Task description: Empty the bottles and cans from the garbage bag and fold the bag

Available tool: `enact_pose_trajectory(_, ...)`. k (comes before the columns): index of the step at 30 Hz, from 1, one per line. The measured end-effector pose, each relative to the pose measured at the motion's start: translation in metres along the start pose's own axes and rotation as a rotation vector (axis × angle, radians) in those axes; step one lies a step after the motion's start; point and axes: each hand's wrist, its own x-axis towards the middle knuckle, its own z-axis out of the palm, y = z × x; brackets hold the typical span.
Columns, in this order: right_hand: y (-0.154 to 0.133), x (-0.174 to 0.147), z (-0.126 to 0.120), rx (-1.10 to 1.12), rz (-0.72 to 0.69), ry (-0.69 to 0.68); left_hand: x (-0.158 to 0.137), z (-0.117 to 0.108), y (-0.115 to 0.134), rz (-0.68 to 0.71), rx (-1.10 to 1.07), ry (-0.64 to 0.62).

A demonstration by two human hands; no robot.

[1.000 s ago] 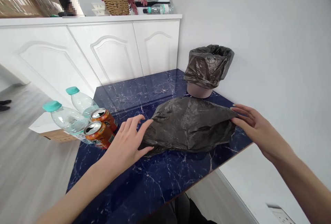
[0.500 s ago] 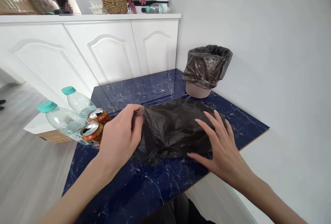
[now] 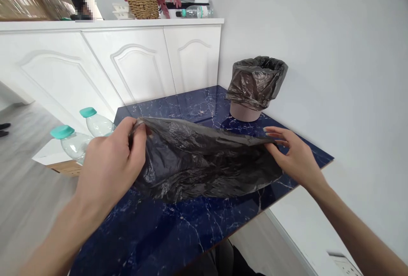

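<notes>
A black plastic garbage bag (image 3: pixel 207 161) is stretched between my hands, low over the dark blue marbled table (image 3: pixel 153 242). My left hand (image 3: pixel 111 157) is closed, pinching the bag's upper left corner between thumb and fingers. At the other end my right hand (image 3: pixel 290 152) grips the upper right corner, thumb in front and fingers behind. Beyond the bag stands a small pinkish trash can (image 3: pixel 245 112), lined with another black bag (image 3: pixel 255 82) folded over its rim. The soda cans by the bottles are hidden behind my left hand.
Two clear plastic bottles with teal caps, a nearer bottle (image 3: pixel 75 144) and a farther bottle (image 3: pixel 98 125), stand left of my left hand. A white cabinet (image 3: pixel 137 67) borders the table's far side, bearing a woven flower basket (image 3: pixel 142 3). A wall (image 3: pixel 334 63) rises on the right.
My left hand has moved left with its corner of the bag. My right hand, earlier spread over the bag, has moved right and taken its edge. The bag is now drawn out wider.
</notes>
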Motion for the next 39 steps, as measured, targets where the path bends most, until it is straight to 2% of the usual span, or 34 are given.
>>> enact_pose_trajectory(1,-0.013,-0.002,-0.005,0.014,-0.025,0.022,0.001,-0.001,0.001,-0.008,-0.020,-0.017)
enact_pose_trajectory(3,-0.046,-0.011,-0.013,0.002,-0.176,0.066,0.002,-0.002,0.006,-0.036,-0.075,-0.043)
enact_pose_trajectory(5,-0.079,-0.021,-0.013,0.059,-0.356,0.026,0.002,-0.003,0.014,-0.037,-0.135,-0.051)
enact_pose_trajectory(7,-0.107,-0.029,-0.004,0.088,-0.446,-0.030,-0.002,-0.003,0.026,0.017,-0.197,-0.068)
enact_pose_trajectory(10,-0.131,-0.029,0.021,0.095,-0.481,-0.005,-0.014,-0.005,0.045,0.149,-0.307,-0.143)
enact_pose_trajectory(15,-0.139,-0.006,0.062,0.156,-0.479,0.224,-0.034,-0.009,0.061,0.305,-0.433,-0.260)
enact_pose_trajectory(19,-0.135,0.014,0.068,0.161,-0.455,0.320,-0.033,-0.008,0.053,0.284,-0.455,-0.267)
enact_pose_trajectory(22,-0.123,0.022,0.059,0.116,-0.416,0.297,-0.029,-0.007,0.043,0.218,-0.416,-0.222)
enact_pose_trajectory(33,-0.028,0.016,-0.002,-0.167,-0.013,0.179,-0.023,-0.008,0.022,0.119,-0.369,-0.016)
enact_pose_trajectory(37,-0.005,0.014,-0.023,-0.185,0.092,0.169,-0.021,-0.006,0.015,0.113,-0.357,0.040)
enact_pose_trajectory(39,0.007,0.016,-0.032,-0.171,0.152,0.103,-0.020,-0.004,0.011,0.113,-0.332,0.046)
